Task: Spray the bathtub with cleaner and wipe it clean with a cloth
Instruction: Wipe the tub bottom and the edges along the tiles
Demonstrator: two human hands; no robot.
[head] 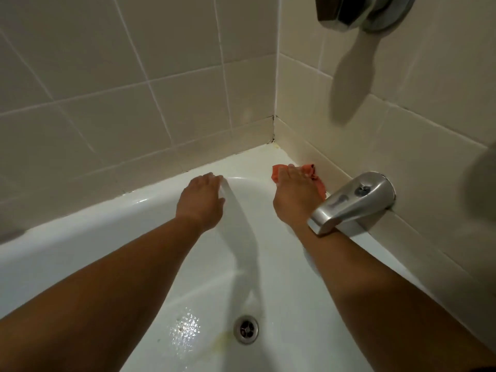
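A white bathtub [80,237] is shown, its floor wetted beside a round metal drain [245,329]. An orange cloth [319,185] is pressed onto the corner rim under the right hand [294,200]; the left hand [200,202] is rested on the rim nearby.

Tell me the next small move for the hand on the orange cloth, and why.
Probably slide the right hand with the orange cloth along the tub ledge into the corner. The cloth sits pressed under that hand just short of there, and dark marks show in the corner seam. The left hand rests on the far rim.
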